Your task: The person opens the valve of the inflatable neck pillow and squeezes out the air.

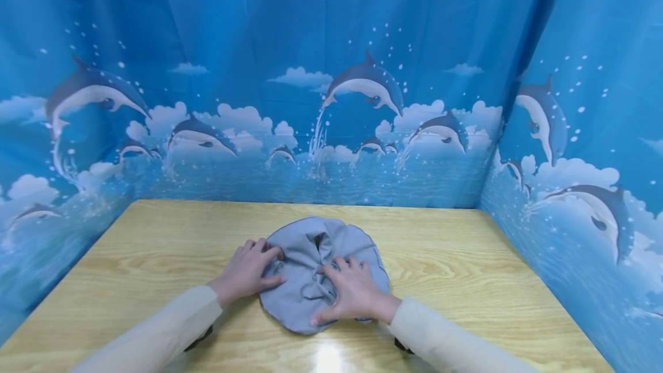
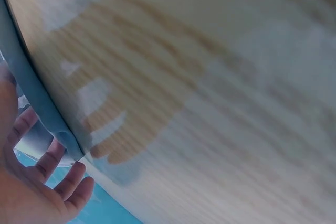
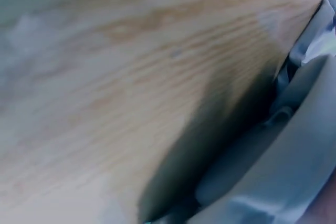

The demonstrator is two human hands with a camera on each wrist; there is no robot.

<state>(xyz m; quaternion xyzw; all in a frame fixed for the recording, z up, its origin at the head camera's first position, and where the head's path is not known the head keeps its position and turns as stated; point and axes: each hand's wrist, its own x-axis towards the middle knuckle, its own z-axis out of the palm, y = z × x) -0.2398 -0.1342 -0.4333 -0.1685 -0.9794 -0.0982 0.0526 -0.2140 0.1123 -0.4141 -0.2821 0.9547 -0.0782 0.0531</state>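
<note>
A grey cloth point(image 1: 300, 289), round and rumpled, lay on the table point(image 1: 176, 240) under both hands. The left hand point(image 1: 251, 269) touched its left side, the fingers point(image 2: 70, 182) loosely bent and apart, the thumb well clear of them. The right hand point(image 1: 354, 292) rested on its right half, fingers spread wide, thumb toward the near edge.

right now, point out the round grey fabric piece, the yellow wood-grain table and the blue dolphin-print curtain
Round grey fabric piece point(image 1: 301, 266), head view: creased middle.
Yellow wood-grain table point(image 1: 450, 269), head view: bare top, right side.
Blue dolphin-print curtain point(image 1: 282, 42), head view: plain blue upper part.
</note>
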